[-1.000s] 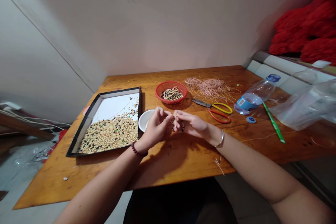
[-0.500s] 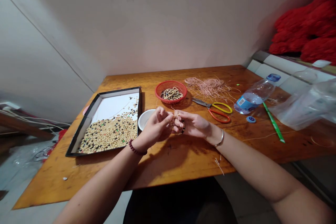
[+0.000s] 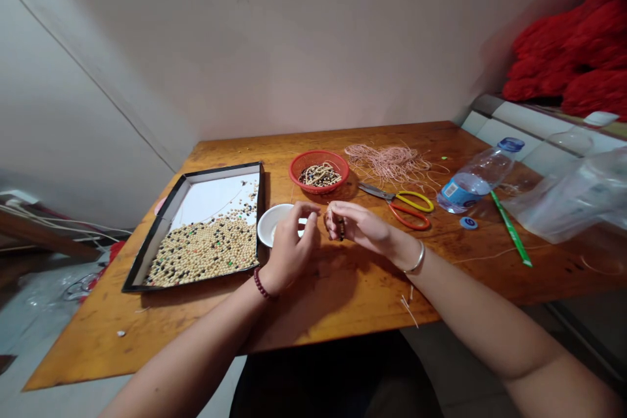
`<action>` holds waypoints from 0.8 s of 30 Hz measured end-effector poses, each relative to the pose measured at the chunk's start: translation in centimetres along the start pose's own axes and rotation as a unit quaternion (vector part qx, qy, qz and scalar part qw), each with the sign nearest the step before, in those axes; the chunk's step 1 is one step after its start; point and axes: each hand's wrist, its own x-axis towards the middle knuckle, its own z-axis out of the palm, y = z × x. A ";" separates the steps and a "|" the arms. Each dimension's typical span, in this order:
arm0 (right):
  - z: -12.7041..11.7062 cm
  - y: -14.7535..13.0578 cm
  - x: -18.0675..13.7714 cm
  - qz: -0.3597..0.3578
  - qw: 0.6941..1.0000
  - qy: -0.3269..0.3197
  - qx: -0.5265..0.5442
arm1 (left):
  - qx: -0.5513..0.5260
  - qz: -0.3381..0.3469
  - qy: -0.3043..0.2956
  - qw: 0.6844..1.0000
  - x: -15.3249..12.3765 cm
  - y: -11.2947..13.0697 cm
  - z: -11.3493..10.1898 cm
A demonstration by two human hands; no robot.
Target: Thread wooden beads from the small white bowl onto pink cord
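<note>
The right hand (image 3: 360,225) is closed in a pinch: its fingertips (image 3: 334,222) grip a short beaded strand (image 3: 341,229) of small dark beads, with a pale thread end (image 3: 330,212) rising from it. The left hand (image 3: 291,249) is raised with its fingers loosely curled, near the strand but not touching it. Whether it holds a thread cannot be determined. A dark red bead bracelet (image 3: 261,283) circles the left wrist; a silver bangle (image 3: 418,258) circles the right.

A white bowl (image 3: 268,225) sits just behind the left hand and is partly hidden by it. Further left, a black-rimmed tray (image 3: 174,222) with a white base holds loose pale and dark beads (image 3: 206,251). Beyond the hands, a red plastic basket (image 3: 319,155) contains strung beads (image 3: 319,174). To its right lies a tangled bundle of pink cord (image 3: 386,163), with scissors (image 3: 406,209) with yellow and orange handles just below it.

Further right — all on the wooden table (image 3: 343,300) — lie a plastic water bottle (image 3: 475,176) on its side, a blue bottle cap (image 3: 468,223), a green stick (image 3: 512,228) and a clear plastic bag (image 3: 563,199).
</note>
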 end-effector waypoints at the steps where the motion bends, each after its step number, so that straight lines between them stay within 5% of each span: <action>1: 0.1 0.0 0.0 0.005 1.000 0.015 -0.014 | 0.013 -0.003 0.003 1.000 0.0 0.1 0.0; 24: -0.1 0.7 0.7 -0.007 0.977 0.116 -0.181 | 0.096 0.033 -0.025 0.995 0.4 -0.7 0.0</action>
